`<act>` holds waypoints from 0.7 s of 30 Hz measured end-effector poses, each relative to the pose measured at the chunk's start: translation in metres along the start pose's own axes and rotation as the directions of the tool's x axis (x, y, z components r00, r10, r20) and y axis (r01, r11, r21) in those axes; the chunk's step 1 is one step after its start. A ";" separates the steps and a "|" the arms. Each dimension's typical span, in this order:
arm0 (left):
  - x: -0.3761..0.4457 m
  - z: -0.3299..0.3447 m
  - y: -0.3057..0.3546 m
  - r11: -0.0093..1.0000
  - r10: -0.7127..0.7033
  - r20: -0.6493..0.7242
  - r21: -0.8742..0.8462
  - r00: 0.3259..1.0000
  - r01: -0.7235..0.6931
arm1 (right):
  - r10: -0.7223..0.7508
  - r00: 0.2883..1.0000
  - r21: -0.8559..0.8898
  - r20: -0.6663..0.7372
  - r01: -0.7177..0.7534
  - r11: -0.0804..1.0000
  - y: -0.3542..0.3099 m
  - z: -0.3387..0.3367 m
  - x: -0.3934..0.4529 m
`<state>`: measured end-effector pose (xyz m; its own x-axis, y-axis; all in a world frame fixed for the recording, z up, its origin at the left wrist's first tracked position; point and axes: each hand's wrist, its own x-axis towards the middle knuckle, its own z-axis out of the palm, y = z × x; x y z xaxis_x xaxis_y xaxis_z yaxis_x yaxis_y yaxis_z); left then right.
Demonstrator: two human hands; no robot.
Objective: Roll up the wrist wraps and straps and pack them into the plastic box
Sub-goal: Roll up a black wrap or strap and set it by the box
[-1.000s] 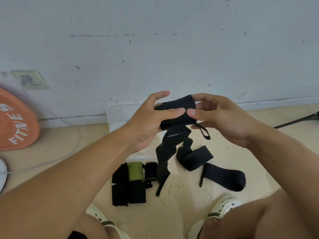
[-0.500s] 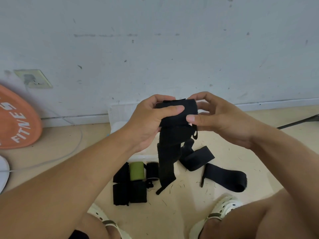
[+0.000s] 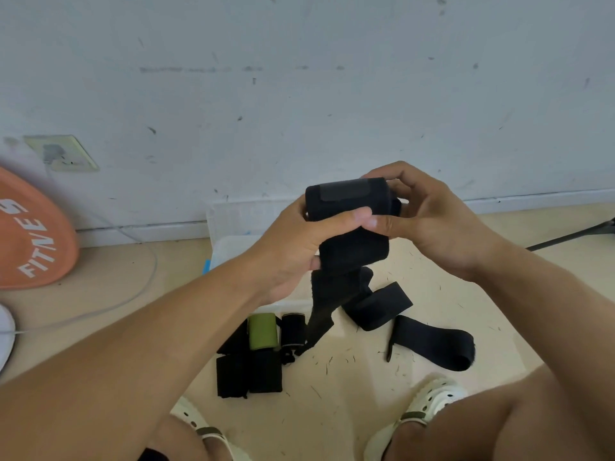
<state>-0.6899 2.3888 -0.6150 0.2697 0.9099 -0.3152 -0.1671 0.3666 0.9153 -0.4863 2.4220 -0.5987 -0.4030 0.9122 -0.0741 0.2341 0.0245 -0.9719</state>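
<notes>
Wrist wrap (image 3: 349,207) is mid-roll right now, held up in the air between both hands, above the floor and in front of the plastic box (image 3: 233,227). Left hand (image 3: 299,247) has its thumb clamped across the front of the roll with fingers curled behind it, and right hand (image 3: 429,224) pinches the right end with thumb and fingers curled round it. So both hands are gripping, nothing spread out.

Looks like the rolling step, maybe halfway on this one: a fat roll up top, with a long tail still dangling down to the floor. Next move probably needs steady tension on that tail while turning the roll, otherwise it'll go loose and lopsided.

Fabric looks like thick, soft, matte black elastic, with a flat velcro-ish patch showing on top of the roll. Box is clear thin plastic, rectangular, over by the far wall.

On the floor near the feet: a little cluster of finished black rolls (image 3: 249,374) plus one green roll (image 3: 263,331), and to the right a loose black strap (image 3: 436,347) lying flat.
</notes>
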 end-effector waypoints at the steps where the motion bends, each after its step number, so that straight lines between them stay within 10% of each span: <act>1: -0.001 0.001 0.001 1.000 -0.008 0.029 -0.017 1.000 0.009 | -0.024 1.000 -0.020 0.003 0.024 1.000 0.000 0.000 0.000; 10: 0.004 -0.002 0.002 0.995 0.038 -0.128 -0.090 0.991 -0.050 | 0.025 0.998 0.052 0.055 -0.028 0.998 0.002 -0.001 0.003; 21: 0.002 -0.008 -0.004 0.933 0.280 -0.062 0.251 0.958 -0.257 | 0.116 0.978 0.075 0.174 -0.131 0.989 0.006 -0.005 0.003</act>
<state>-0.6967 2.3908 -0.6209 0.1527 0.9864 -0.0610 0.0132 0.0597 0.9981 -0.4813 2.4270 -0.6037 -0.5207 0.8237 -0.2244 0.2179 -0.1259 -0.9678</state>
